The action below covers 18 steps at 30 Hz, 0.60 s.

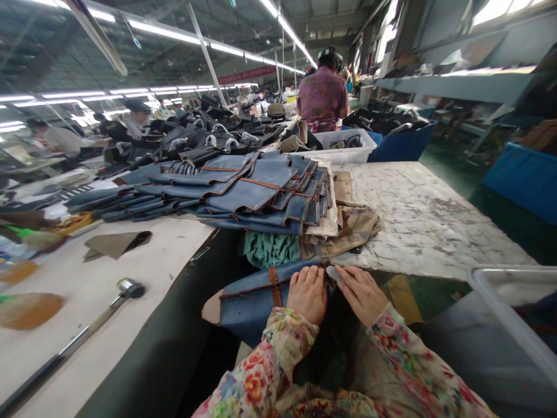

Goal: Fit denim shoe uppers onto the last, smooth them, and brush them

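Note:
A blue leather bag piece with brown edging, a brown cross strap and a pale rounded end lies across my lap, below the table edge. My left hand is closed over its right part, fingers curled down over the upper edge. Close by, my right hand is at the right end of the piece, fingers together and pointing at the left hand. A small grey rounded thing shows at its fingertips; what it is, I cannot make out. Both thumbs are mostly hidden.
Ahead lies a stack of blue leather pieces, with green cloth beneath. A hammer and a brown scrap rest on the left table. A pale bin stands right. A person is farther off, beside blue bins.

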Each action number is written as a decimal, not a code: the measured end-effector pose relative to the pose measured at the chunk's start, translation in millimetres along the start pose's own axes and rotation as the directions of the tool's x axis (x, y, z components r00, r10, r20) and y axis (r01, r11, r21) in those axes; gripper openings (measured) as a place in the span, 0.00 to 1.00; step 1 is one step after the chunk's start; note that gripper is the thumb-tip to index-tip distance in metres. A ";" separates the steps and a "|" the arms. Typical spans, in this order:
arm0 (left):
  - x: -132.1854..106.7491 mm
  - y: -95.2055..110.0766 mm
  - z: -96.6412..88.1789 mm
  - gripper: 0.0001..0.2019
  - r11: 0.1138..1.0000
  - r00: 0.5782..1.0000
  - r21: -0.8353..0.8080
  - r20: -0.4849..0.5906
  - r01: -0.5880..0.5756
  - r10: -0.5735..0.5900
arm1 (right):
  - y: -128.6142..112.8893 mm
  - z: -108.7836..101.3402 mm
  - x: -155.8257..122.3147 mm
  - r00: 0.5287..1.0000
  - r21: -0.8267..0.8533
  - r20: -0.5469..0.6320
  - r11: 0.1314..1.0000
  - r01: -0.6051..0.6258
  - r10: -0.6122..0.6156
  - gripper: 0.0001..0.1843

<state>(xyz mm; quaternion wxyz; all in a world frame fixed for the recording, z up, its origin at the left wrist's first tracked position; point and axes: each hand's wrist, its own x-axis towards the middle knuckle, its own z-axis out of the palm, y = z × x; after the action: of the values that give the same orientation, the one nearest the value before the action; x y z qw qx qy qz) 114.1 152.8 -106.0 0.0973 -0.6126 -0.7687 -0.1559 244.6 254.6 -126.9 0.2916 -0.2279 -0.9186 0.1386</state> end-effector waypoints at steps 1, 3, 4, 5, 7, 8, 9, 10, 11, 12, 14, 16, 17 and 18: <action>-0.5 -1.5 -0.9 0.15 1.000 1.000 -0.001 0.009 -0.007 0.007 | -2.1 -0.2 3.2 1.000 -0.006 -0.002 1.000 0.018 -0.018 0.20; -4.3 -4.9 -2.6 0.16 0.999 0.999 -0.011 0.015 -0.035 0.035 | -7.8 -1.1 8.8 0.999 -0.010 -0.008 0.999 0.045 -0.045 0.19; -7.3 -6.7 -3.3 0.17 0.999 0.999 -0.019 0.010 -0.048 0.049 | -10.9 -1.5 10.9 0.998 -0.014 -0.011 0.998 0.057 -0.057 0.19; -10.8 -8.6 -3.8 0.17 0.998 0.998 -0.024 0.000 -0.055 0.055 | -14.1 -1.5 12.5 0.997 -0.017 -0.009 0.997 0.072 -0.072 0.18; -17.7 -12.4 -4.8 0.18 0.998 0.999 -0.025 -0.018 -0.051 0.050 | -19.9 0.8 13.7 0.995 -0.024 -0.001 0.995 0.096 -0.097 0.18; -20.6 -14.3 -5.4 0.18 0.999 0.999 -0.022 -0.019 -0.044 0.044 | -22.6 3.0 13.4 0.994 -0.027 0.005 0.994 0.105 -0.105 0.18; -23.0 -16.2 -6.1 0.18 0.999 0.999 -0.019 -0.014 -0.040 0.039 | -25.4 5.7 12.6 0.994 -0.030 0.011 0.993 0.112 -0.111 0.18; -24.9 -18.3 -7.1 0.18 0.999 0.999 -0.016 -0.006 -0.036 0.036 | -28.2 8.5 11.7 0.993 -0.033 0.016 0.993 0.116 -0.115 0.18; -26.4 -20.4 -8.3 0.18 0.999 0.999 -0.014 0.001 -0.033 0.033 | -31.2 11.2 10.8 0.993 -0.036 0.023 0.992 0.118 -0.117 0.18; -27.8 -22.7 -9.7 0.18 1.000 1.000 -0.010 0.007 -0.030 0.030 | -34.4 13.6 10.2 0.992 -0.038 0.032 0.992 0.123 -0.122 0.18; -30.6 -27.7 -13.0 0.17 1.000 1.000 0.001 0.007 -0.019 0.019 | -41.7 16.8 10.6 0.988 -0.042 0.053 0.989 0.145 -0.143 0.18; -34.3 -33.2 -16.5 0.17 1.000 1.000 0.014 -0.002 -0.007 0.007 | -49.8 18.6 13.0 0.984 -0.050 0.079 0.985 0.166 -0.161 0.18; -36.5 -35.9 -18.3 0.17 1.000 1.000 0.020 -0.008 -0.004 0.004 | -54.0 19.4 14.8 0.982 -0.057 0.092 0.984 0.171 -0.166 0.18; -38.9 -38.8 -20.1 0.17 1.000 1.000 0.027 -0.014 -0.001 0.002 | -58.2 20.5 16.6 0.980 -0.063 0.106 0.983 0.175 -0.168 0.18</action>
<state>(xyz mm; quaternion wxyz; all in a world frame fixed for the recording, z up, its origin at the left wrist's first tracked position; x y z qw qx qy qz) 84.6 102.3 -105.1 0.1109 -0.6107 -0.7696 -0.1497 200.6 210.5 -112.7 0.2476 -0.1512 -0.9527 0.0909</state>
